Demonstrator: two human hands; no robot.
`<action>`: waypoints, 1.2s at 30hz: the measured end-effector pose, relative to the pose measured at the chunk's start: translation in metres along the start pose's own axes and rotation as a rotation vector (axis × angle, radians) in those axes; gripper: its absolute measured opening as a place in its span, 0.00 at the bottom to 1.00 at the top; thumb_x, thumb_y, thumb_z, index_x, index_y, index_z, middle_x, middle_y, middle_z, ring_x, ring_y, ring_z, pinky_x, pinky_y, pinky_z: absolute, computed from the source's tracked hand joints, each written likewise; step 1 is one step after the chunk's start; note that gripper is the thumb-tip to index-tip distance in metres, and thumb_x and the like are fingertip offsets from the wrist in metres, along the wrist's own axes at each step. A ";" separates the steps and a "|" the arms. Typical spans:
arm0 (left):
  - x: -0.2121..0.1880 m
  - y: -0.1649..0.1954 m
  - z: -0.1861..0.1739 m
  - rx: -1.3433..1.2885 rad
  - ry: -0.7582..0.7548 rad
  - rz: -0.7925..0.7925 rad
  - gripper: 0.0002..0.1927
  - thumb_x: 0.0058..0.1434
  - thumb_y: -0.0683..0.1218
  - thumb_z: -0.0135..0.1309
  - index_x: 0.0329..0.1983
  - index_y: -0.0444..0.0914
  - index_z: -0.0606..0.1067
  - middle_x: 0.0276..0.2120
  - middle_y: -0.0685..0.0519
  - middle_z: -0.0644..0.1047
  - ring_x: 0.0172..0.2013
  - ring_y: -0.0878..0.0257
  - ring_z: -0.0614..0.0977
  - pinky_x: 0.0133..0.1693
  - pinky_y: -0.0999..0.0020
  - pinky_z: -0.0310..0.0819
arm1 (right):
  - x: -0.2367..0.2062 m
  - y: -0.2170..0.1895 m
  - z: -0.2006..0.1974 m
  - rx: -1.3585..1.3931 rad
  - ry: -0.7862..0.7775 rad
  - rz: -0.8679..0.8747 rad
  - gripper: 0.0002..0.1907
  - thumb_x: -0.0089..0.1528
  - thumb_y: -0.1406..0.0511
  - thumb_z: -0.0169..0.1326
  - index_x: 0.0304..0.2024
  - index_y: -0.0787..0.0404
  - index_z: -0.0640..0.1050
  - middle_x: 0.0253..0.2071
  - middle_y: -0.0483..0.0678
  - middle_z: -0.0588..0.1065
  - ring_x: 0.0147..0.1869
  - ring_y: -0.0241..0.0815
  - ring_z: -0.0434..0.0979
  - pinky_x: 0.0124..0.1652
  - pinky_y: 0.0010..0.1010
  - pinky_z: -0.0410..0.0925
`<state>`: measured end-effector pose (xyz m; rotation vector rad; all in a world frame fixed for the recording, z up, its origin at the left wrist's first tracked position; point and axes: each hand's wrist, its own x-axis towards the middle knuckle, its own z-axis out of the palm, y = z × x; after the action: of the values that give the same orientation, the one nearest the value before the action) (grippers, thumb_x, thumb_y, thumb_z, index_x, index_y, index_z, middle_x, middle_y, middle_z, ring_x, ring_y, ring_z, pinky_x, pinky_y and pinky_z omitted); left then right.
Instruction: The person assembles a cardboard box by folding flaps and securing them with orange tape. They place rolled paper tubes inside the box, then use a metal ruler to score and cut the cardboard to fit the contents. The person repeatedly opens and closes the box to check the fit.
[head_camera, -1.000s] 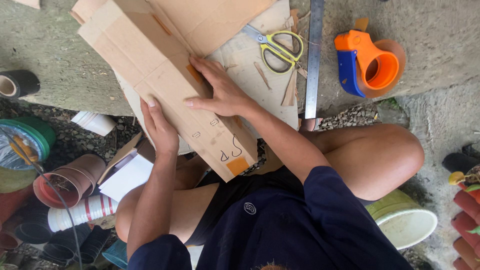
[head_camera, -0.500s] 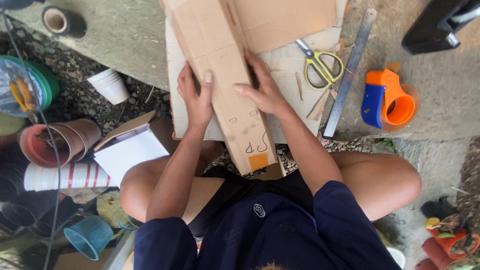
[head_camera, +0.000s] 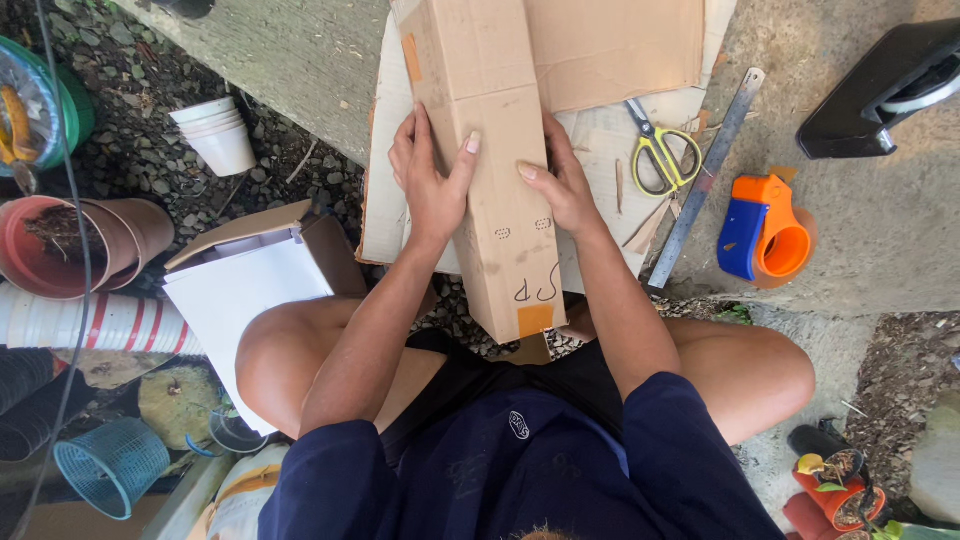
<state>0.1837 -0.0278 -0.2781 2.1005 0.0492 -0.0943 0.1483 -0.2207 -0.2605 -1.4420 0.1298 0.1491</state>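
Cardboard box (head_camera: 495, 150), long and narrow, lies lengthwise over flat cardboard sheets (head_camera: 610, 50) on the concrete ledge (head_camera: 880, 230), its near end jutting past the edge above the person's lap. Left hand (head_camera: 430, 185) grips the box's left side, thumb across the top face; right hand (head_camera: 560, 180) presses flat against its right side, fingers spread along the edge. Yellow-handled scissors (head_camera: 660, 150) and a metal ruler (head_camera: 705, 175) lie just right of the box on the sheets, an orange tape dispenser (head_camera: 765, 230) beyond them, stacked white cups (head_camera: 218, 135) on gravel to the left.
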 end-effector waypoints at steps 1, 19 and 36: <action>0.000 0.001 0.001 -0.004 0.002 -0.002 0.45 0.65 0.59 0.60 0.75 0.30 0.57 0.67 0.39 0.63 0.67 0.46 0.62 0.70 0.52 0.48 | 0.000 -0.001 0.001 0.012 0.001 -0.001 0.45 0.62 0.59 0.56 0.77 0.67 0.54 0.76 0.58 0.60 0.81 0.51 0.58 0.76 0.39 0.53; 0.002 0.009 -0.002 -0.073 -0.065 -0.067 0.46 0.67 0.62 0.55 0.75 0.27 0.56 0.69 0.37 0.60 0.69 0.46 0.58 0.71 0.51 0.48 | -0.015 -0.005 -0.007 -0.332 0.127 0.315 0.54 0.58 0.49 0.63 0.74 0.69 0.52 0.66 0.64 0.66 0.70 0.55 0.68 0.64 0.43 0.66; 0.006 0.021 0.001 -0.087 0.039 0.005 0.34 0.75 0.61 0.42 0.70 0.28 0.63 0.62 0.37 0.66 0.62 0.46 0.67 0.66 0.52 0.58 | -0.010 -0.041 0.004 -0.135 0.147 0.330 0.55 0.47 0.51 0.71 0.68 0.73 0.63 0.57 0.60 0.75 0.59 0.49 0.78 0.56 0.36 0.72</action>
<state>0.1907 -0.0398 -0.2612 2.0159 0.0706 -0.0476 0.1458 -0.2217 -0.2185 -1.5584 0.4870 0.3263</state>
